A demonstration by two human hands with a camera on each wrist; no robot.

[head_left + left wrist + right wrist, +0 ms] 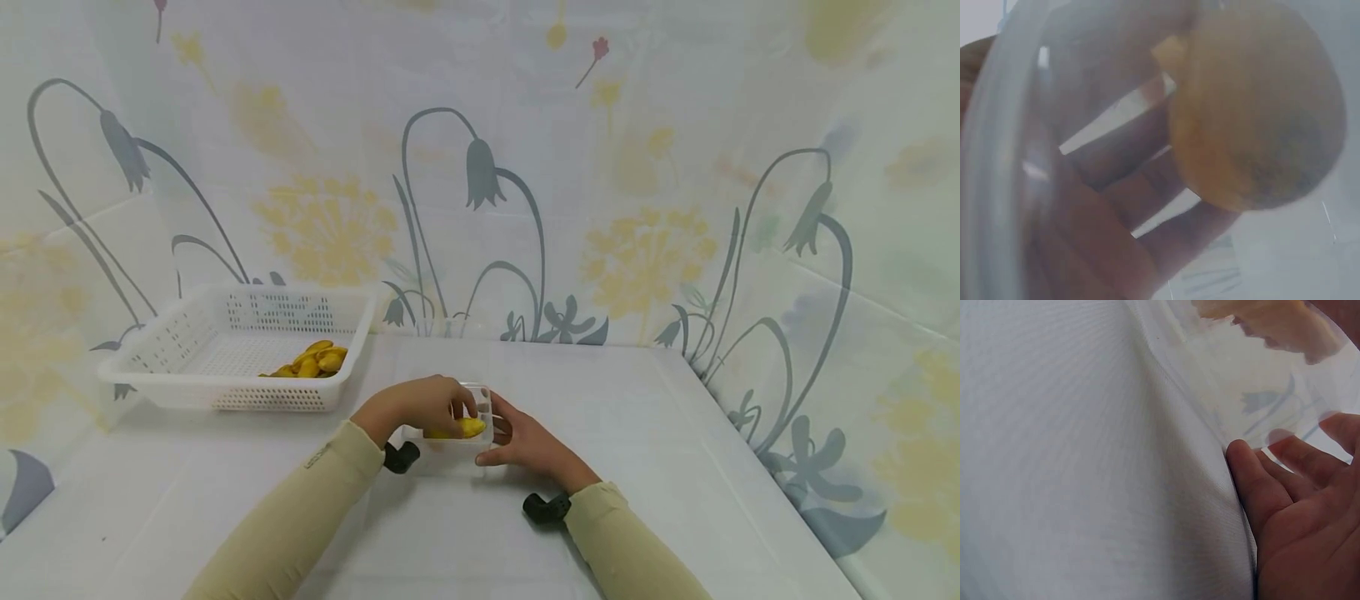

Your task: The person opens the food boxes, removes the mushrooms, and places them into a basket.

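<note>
A clear plastic box [450,455] stands on the table in front of me. My left hand [429,402] reaches over its rim, with thumb and fingers bent down around a yellow fruit [472,427] inside. Through the clear wall in the left wrist view, the fruit [1260,112] looks rounded and blurred, with a dark greenish patch. On the box's right side, my right hand [528,446] holds it, thumb near the front corner and fingers along the wall. The right wrist view shows these fingertips against the clear plastic [1266,375].
To the left stands a white perforated plastic basket [225,380] with several yellow fruits [318,362] heaped in its right corner. A white cloth [637,417] covers the table. Behind it hangs a flower-printed sheet [480,250].
</note>
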